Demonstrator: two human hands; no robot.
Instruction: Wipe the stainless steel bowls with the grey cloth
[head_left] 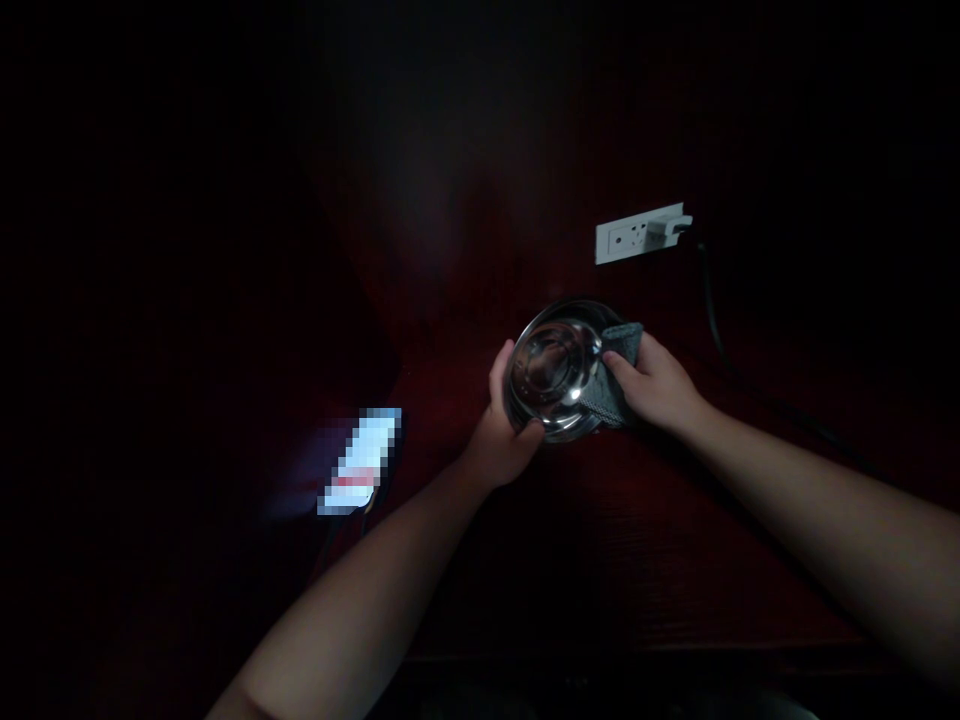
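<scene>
A shiny steel bowl (pixel 556 367) is held up over a dark red wooden table (pixel 615 560), tilted so its inside faces me. My left hand (pixel 504 425) grips the bowl's left rim, thumb on the near edge. My right hand (pixel 654 383) presses a grey cloth (pixel 619 375) against the bowl's right rim, fingers closed on the cloth.
A lit phone screen (pixel 361 462) lies on the table at the left, with a cable at its near end. A white wall socket (pixel 637 233) with a plug and a black cord (pixel 711 300) sits behind the bowl. The surroundings are very dark.
</scene>
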